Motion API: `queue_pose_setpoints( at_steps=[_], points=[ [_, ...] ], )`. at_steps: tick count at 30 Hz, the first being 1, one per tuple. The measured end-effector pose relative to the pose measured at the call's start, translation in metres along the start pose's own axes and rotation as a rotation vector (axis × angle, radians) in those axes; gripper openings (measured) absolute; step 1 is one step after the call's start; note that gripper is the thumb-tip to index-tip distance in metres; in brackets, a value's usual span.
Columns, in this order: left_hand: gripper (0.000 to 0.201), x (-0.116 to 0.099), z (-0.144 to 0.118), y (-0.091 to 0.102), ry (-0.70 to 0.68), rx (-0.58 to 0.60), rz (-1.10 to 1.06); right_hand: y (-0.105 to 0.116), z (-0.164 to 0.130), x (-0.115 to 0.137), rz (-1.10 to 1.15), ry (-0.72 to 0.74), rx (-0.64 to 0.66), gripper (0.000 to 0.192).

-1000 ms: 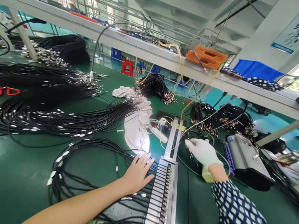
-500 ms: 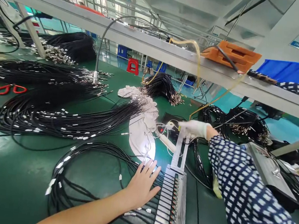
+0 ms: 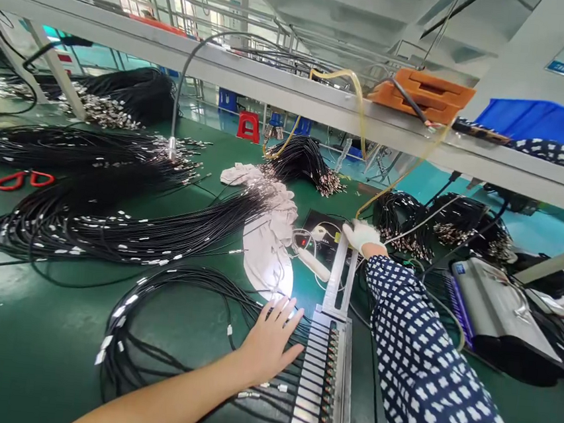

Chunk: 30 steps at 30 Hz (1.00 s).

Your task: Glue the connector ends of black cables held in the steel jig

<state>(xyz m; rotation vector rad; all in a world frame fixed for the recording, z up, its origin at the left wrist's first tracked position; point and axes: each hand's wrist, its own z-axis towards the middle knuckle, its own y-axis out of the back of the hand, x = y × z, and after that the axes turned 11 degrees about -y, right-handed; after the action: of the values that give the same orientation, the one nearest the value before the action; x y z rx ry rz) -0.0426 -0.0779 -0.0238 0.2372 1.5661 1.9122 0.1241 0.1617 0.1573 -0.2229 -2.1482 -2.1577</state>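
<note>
My bare left hand (image 3: 272, 340) lies flat with its fingers spread over a row of black cables (image 3: 175, 281). These cables run side by side into a long metal fixture (image 3: 315, 374), where their small ends line up along the right side. At the far end of the fixture is a slotted metal handle (image 3: 338, 273). My right hand (image 3: 363, 238), in a white glove and a patterned sleeve, grips the top of this handle; some of its fingers are hidden. White tags (image 3: 106, 341) sit on the looped cables left of my hand.
A pale cloth (image 3: 267, 257) lies under the ends of a big cable bundle (image 3: 125, 233). Beside the handle are a black box (image 3: 327, 232) and a white pen-like tool (image 3: 313, 264). Red-handled scissors (image 3: 10, 180) lie at left; a grey machine (image 3: 496, 312) stands at right. A shelf beam (image 3: 273, 91) crosses above.
My right forearm has swung left and my gloved hand sits more to the right on the handle's end, uncovering the grey machine. My left hand stays on the cables. The view has shifted slightly.
</note>
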Motion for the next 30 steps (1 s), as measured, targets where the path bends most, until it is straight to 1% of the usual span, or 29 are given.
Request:
queue_pose_setpoints(
  at_steps=[1, 2, 4, 5, 6, 7, 8, 9, 10, 11, 12, 13, 14, 15, 16, 17, 18, 19, 21, 22, 24, 25, 26, 27, 28, 30],
  points=[
    [0.060, 0.000, 0.000, 0.000, 0.000, 0.002, -0.002, 0.014, -0.005, 0.000, -0.022, 0.008, -0.023, 0.038],
    [0.060, 0.001, 0.000, 0.000, 0.001, 0.005, -0.002, 0.032, -0.011, -0.002, -0.028, 0.023, -0.041, 0.040],
    [0.059, 0.001, 0.001, 0.000, 0.001, 0.003, 0.002, 0.076, -0.034, -0.011, -0.033, 0.079, -0.050, 0.045],
    [0.058, 0.000, 0.001, 0.000, 0.002, -0.006, 0.005, 0.098, -0.053, -0.019, -0.030, 0.115, -0.049, 0.049],
    [0.057, 0.000, 0.001, 0.000, 0.002, -0.018, 0.007, 0.117, -0.077, -0.027, -0.023, 0.147, -0.026, 0.048],
    [0.056, 0.000, 0.001, 0.000, 0.001, -0.030, 0.008, 0.129, -0.107, -0.035, -0.011, 0.184, 0.013, 0.045],
    [0.056, 0.000, 0.001, -0.001, -0.001, -0.039, 0.004, 0.132, -0.142, -0.043, 0.029, 0.298, 0.102, 0.041],
    [0.056, 0.000, 0.001, -0.001, -0.002, -0.043, -0.002, 0.126, -0.181, -0.050, 0.060, 0.419, 0.188, 0.034],
    [0.056, 0.001, 0.000, -0.002, -0.003, -0.043, -0.012, 0.111, -0.220, -0.057, 0.093, 0.532, 0.230, 0.024],
    [0.056, 0.002, 0.000, -0.003, -0.002, -0.041, -0.025, 0.086, -0.259, -0.062, 0.090, 0.594, 0.269, 0.015],
    [0.055, 0.003, 0.000, -0.003, 0.001, -0.042, -0.041, 0.054, -0.293, -0.067, 0.083, 0.626, 0.308, 0.013],
    [0.054, 0.004, 0.001, -0.002, 0.005, -0.046, -0.060, 0.020, -0.322, -0.072, 0.068, 0.620, 0.363, 0.016],
    [0.053, 0.005, 0.002, 0.001, 0.009, -0.049, -0.079, -0.015, -0.345, -0.076, 0.086, 0.583, 0.400, 0.020],
    [0.053, 0.005, 0.003, 0.005, 0.014, -0.050, -0.093, -0.046, -0.360, -0.082, 0.130, 0.540, 0.443, 0.024],
    [0.052, 0.004, 0.003, 0.012, 0.018, -0.045, -0.098, -0.070, -0.370, -0.087, 0.186, 0.478, 0.474, 0.028],
    [0.051, 0.000, 0.003, 0.022, 0.014, -0.033, -0.092, -0.087, -0.374, -0.093, 0.238, 0.402, 0.484, 0.029],
    [0.050, -0.006, 0.002, 0.033, 0.000, -0.014, -0.077, -0.095, -0.376, -0.100, 0.322, 0.378, 0.498, 0.029],
    [0.048, -0.014, -0.001, 0.047, -0.022, 0.012, -0.062, -0.097, -0.377, -0.108, 0.428, 0.356, 0.525, 0.029],
    [0.040, -0.036, -0.015, 0.076, -0.077, 0.086, -0.065, -0.088, -0.376, -0.125, 0.606, 0.255, 0.535, 0.019],
    [0.035, -0.049, -0.026, 0.089, -0.083, 0.146, -0.103, -0.083, -0.377, -0.134, 0.651, 0.189, 0.519, 0.014],
    [0.036, -0.074, -0.056, 0.107, -0.043, 0.332, -0.265, -0.080, -0.381, -0.150, 0.632, 0.087, 0.442, 0.025],
    [0.039, -0.084, -0.073, 0.111, -0.025, 0.439, -0.390, -0.084, -0.384, -0.156, 0.588, 0.073, 0.391, 0.030],
    [0.038, -0.093, -0.090, 0.111, -0.006, 0.518, -0.509, -0.091, -0.389, -0.160, 0.534, 0.077, 0.331, 0.032],
    [0.038, -0.099, -0.106, 0.108, 0.019, 0.563, -0.594, -0.100, -0.393, -0.161, 0.477, 0.091, 0.269, 0.032],
    [0.044, -0.104, -0.119, 0.102, 0.051, 0.594, -0.650, -0.111, -0.398, -0.161, 0.424, 0.107, 0.200, 0.033],
    [0.059, -0.109, -0.137, 0.089, 0.133, 0.610, -0.705, -0.131, -0.406, -0.154, 0.355, 0.128, 0.064, 0.036]
  ],
)
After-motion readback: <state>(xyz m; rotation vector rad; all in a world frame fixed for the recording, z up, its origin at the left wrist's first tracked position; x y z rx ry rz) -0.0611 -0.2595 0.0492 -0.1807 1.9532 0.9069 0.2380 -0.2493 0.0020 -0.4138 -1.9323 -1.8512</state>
